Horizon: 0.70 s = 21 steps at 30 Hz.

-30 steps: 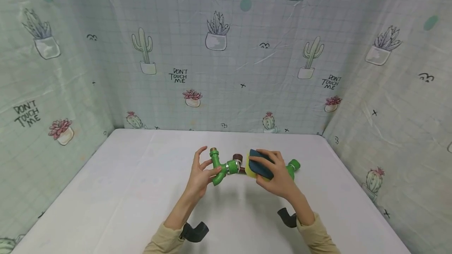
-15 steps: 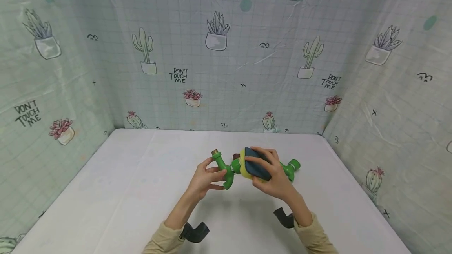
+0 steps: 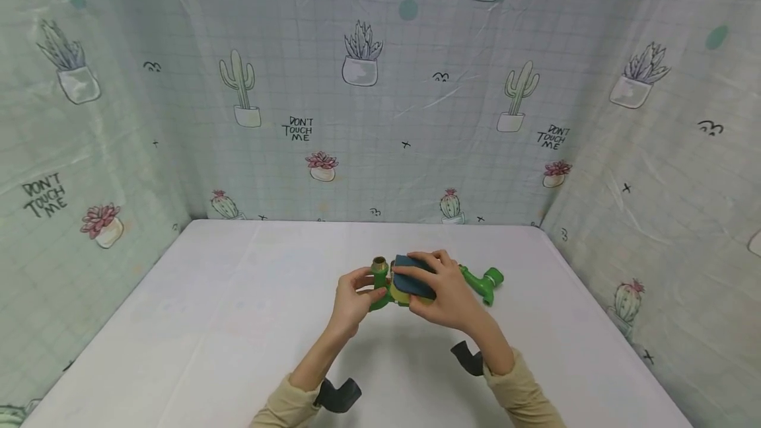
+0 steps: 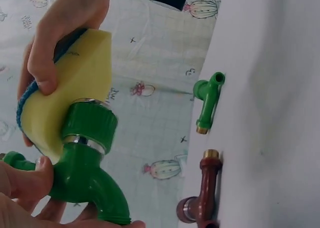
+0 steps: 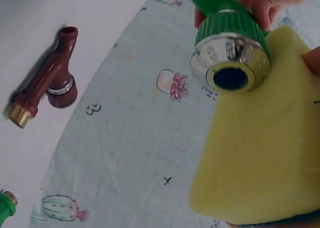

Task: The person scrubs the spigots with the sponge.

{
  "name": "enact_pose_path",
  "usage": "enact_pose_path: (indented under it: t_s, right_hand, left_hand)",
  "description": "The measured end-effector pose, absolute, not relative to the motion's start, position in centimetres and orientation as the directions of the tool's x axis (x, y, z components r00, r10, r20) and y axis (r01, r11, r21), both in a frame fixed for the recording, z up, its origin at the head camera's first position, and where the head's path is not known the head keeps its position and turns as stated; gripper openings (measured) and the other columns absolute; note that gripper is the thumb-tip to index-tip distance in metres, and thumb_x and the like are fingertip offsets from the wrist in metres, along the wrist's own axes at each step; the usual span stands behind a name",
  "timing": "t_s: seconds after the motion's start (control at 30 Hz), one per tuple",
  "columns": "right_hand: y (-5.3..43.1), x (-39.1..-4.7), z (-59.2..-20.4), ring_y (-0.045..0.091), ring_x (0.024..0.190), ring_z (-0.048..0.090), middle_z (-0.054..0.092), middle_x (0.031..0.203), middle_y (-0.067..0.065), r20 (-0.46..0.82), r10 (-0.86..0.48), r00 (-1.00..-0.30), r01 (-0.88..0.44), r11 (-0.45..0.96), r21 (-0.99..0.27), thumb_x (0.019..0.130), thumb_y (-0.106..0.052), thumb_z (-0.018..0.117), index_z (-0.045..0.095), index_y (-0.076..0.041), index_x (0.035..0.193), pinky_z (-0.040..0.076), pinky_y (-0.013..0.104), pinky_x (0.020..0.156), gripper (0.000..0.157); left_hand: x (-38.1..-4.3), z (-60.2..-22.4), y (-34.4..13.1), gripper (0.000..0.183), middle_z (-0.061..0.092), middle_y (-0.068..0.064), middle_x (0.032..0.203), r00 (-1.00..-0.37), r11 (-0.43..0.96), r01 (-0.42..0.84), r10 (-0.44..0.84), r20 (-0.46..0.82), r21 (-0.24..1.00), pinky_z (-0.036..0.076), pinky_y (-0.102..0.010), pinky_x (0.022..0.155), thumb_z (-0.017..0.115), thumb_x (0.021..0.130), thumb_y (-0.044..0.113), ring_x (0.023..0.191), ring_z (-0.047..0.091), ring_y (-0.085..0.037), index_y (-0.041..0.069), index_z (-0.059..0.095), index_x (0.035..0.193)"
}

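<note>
My left hand (image 3: pixel 352 299) grips a green tap (image 4: pixel 80 173) with a ribbed green collar and a silver ring, raised above the table. Its brass threaded end points upward in the head view. In my right hand (image 3: pixel 446 296) is a sponge (image 3: pixel 414 276), yellow with a dark blue scouring side. The yellow side (image 5: pixel 255 138) lies against the tap's collar in both wrist views. From the head, the sponge and right hand cover much of the tap.
A second green tap (image 3: pixel 486 284) lies on the white table (image 3: pixel 238 322) to the right. A brown tap (image 5: pixel 52 75) with a brass end lies there too, mostly hidden from the head. A cactus-print curtain (image 3: pixel 362 117) stands behind the table and along both sides.
The left hand has shifted right and turned the tap, so its threaded end tips toward the camera. The right hand has slid the sponge left along the tap, uncovering more of the second green tap.
</note>
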State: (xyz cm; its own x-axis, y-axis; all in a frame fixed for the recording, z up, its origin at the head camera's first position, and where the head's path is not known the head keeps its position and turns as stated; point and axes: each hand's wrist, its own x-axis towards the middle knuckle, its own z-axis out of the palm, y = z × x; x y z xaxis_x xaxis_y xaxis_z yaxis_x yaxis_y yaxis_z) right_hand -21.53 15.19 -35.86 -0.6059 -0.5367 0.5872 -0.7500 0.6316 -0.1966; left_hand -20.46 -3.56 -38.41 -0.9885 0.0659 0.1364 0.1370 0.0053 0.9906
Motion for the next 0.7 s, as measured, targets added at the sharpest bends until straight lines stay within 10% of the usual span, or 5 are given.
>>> enact_pose_path:
  t_s: [0.4,0.7]
  right_hand:
    - [18.2,-22.4,-36.8,0.019,0.097,0.038,0.051,0.123,0.009,0.55,-0.472,-0.689,-0.711,0.589,-0.385,0.07,-0.011,0.064,0.06,-0.025,0.113,0.044,0.035,0.071,0.045]
    - [16.7,-21.7,-36.4,0.023,0.112,0.035,0.04,0.133,0.01,0.697,-0.44,-0.566,-0.813,0.436,-0.386,0.07,-0.008,0.064,0.055,-0.02,0.119,0.045,0.042,0.078,0.051]
  left_hand:
    - [-21.0,-38.8,-4.0,0.029,0.058,-0.026,0.106,-0.997,-0.084,0.075,0.015,0.077,0.994,0.056,-0.039,0.068,0.054,0.083,-0.005,0.081,0.064,-0.021,-0.005,0.053,0.113]
    - [-21.3,-38.2,-4.3,0.039,0.057,-0.016,0.102,-0.983,-0.209,-0.108,0.171,-0.072,0.972,0.055,-0.043,0.066,0.049,0.091,0.008,0.084,0.066,-0.023,-0.004,0.038,0.126]
